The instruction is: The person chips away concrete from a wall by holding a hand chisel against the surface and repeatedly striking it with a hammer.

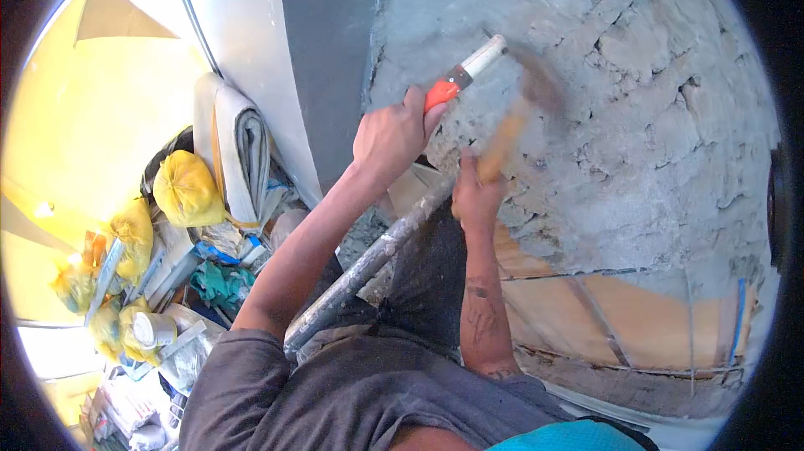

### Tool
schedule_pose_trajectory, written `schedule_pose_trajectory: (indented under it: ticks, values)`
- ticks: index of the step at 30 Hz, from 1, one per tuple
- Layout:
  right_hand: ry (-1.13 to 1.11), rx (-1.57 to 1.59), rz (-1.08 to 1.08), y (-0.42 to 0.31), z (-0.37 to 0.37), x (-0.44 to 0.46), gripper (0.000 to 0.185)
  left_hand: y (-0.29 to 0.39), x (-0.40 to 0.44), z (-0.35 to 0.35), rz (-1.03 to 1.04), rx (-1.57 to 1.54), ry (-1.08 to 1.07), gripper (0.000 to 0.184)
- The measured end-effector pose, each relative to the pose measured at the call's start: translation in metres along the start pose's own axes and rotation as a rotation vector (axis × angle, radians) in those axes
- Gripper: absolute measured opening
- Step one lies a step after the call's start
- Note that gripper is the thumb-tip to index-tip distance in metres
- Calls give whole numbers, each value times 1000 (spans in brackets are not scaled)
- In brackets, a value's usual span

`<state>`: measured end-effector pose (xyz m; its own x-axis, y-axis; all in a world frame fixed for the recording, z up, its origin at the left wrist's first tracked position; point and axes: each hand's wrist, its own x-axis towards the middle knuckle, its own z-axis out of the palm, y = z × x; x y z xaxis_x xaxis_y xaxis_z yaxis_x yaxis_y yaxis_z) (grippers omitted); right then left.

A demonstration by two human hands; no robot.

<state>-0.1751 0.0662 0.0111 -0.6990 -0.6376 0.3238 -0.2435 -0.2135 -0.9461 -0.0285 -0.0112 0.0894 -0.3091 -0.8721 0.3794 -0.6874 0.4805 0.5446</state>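
Note:
My left hand is closed round the red grip of a tool with a black collar and a white cylindrical end; its exact kind is unclear. My right hand is wrapped round the wooden handle of a hammer. The hammer's dark head is smeared by motion, just right of the white end; whether they touch I cannot tell. Both tools are in front of a rough grey cement surface with cracks and ragged lumps.
A paint-spattered metal pipe slants across my body below the hands. To the left are yellow tied bags, a folded grey sheet, a white tub and loose scraps. Brown boards lie beyond the cement at lower right.

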Motion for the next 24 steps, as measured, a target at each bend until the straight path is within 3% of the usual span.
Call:
schedule_pose_trajectory:
  ticks: [2, 6, 8, 9, 10, 12, 13, 15, 18, 19, 20, 22, 24]
  values:
    - [-172, -302, 160, -5, -13, 7, 34, -2, -1, 3, 7, 9, 9, 40]
    - [-131, -24, 234, -76, -41, -11, 34, -2, 1, -1, -7, 22, 3, 40]
    - [-124, 563, -78, -75, -47, -9, 37, -2, 1, -1, -20, 34, -9, 40]
    - [-112, 588, -182, -78, -38, -9, 37, -1, 2, -1, -26, 40, -18, 40]
    - [-107, 592, -181, -68, -25, -11, 37, -1, 4, -2, -21, 45, -20, 40]
    - [4, 141, 142, -27, 0, -14, 41, 1, 1, -3, -39, 41, -40, 42]
    - [3, 149, 145, -11, 2, -7, 41, -2, 3, -2, -39, 49, -39, 42]
    - [-314, -316, 227, 3, -3, 0, 43, -13, 8, 3, -139, 73, -21, 44]
    - [-194, -189, 195, -22, -16, -7, 46, -20, 11, 2, -197, 86, -81, 47]
    - [-167, -153, 368, -59, -19, -15, 41, -18, 8, -1, -199, 92, -82, 47]
    - [-168, -152, 370, -69, -24, -17, 41, -14, 4, -3, -192, 43, -75, 48]
    - [-137, 186, 272, -77, -36, -17, 41, -10, -3, -2, -183, -5, -68, 48]
    - [-126, 248, 224, -78, -46, -19, 36, -12, -12, 4, -240, -135, -54, 47]
